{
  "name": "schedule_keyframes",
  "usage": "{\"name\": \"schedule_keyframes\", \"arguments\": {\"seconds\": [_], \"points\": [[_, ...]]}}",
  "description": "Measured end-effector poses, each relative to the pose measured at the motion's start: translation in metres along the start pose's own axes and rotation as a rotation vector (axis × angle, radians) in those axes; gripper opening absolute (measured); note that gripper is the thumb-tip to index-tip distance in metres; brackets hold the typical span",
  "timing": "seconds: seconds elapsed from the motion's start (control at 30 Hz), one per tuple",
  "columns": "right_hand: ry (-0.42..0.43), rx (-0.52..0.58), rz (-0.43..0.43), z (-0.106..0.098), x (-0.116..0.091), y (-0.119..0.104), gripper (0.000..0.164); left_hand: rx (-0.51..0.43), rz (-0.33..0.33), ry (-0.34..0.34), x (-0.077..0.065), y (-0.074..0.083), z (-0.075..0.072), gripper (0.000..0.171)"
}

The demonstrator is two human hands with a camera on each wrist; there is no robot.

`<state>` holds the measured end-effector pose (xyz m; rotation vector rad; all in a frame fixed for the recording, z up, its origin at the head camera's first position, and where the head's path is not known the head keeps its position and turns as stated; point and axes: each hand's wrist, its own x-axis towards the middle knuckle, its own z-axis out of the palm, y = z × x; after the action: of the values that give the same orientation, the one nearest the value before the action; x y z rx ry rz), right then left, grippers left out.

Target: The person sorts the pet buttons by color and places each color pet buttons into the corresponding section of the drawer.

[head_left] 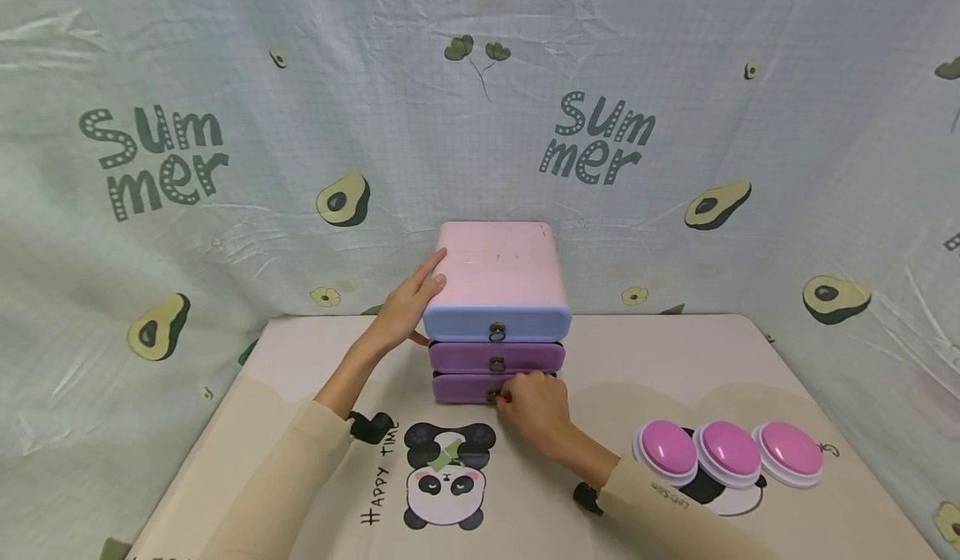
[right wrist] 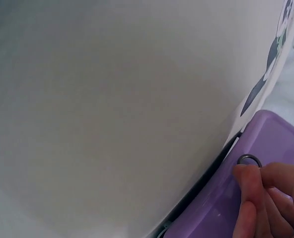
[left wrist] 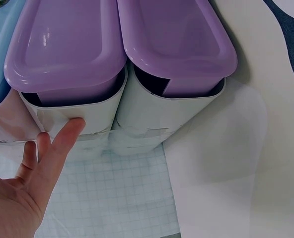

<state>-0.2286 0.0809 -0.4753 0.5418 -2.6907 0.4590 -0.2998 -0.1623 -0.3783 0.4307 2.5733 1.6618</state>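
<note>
A small chest of three drawers (head_left: 498, 264) stands at the back of the table, with a pink top, a blue upper drawer (head_left: 450, 324) and two purple drawers below. My left hand (head_left: 405, 306) lies against its left side, fingers extended. The left wrist view shows a fingertip touching the white casing by the middle drawer (left wrist: 67, 44). With thumb and finger, my right hand (head_left: 536, 410) pinches the ring pull (right wrist: 250, 159) of the bottom purple drawer (head_left: 461, 389). Both purple drawer fronts stand slightly out from their casings, leaving dark gaps.
Three pink push buttons with white bases, among them the middle button (head_left: 731, 448), sit at the table's right. A panda print (head_left: 446, 493) marks the tabletop in front of the chest. A patterned curtain (head_left: 420, 127) hangs close behind.
</note>
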Motion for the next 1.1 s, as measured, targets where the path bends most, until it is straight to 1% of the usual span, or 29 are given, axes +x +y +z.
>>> {"name": "schedule_keyframes", "arguments": {"seconds": [0.17,0.27,0.43,0.63,0.8,1.1], "points": [[0.008,0.011,0.004,0.0,-0.001,0.002,0.024,0.002,-0.006,0.002,0.0,0.002,0.002,0.058],[0.011,0.035,0.013,0.0,-0.001,0.004,0.019,0.001,-0.008,0.003,0.0,0.002,0.002,0.058],[0.011,0.088,0.037,-0.001,-0.002,0.005,0.02,0.002,-0.011,0.007,0.001,0.003,0.002,0.058],[0.001,0.111,0.055,-0.002,-0.003,0.005,0.019,0.004,-0.014,0.011,0.001,0.003,0.002,0.058],[-0.014,0.125,0.058,-0.004,-0.009,0.003,0.02,0.012,-0.014,0.014,0.001,0.004,0.003,0.058],[0.013,0.062,-0.012,-0.011,-0.028,-0.004,0.023,0.012,-0.003,0.019,0.0,0.003,0.003,0.058]]}}
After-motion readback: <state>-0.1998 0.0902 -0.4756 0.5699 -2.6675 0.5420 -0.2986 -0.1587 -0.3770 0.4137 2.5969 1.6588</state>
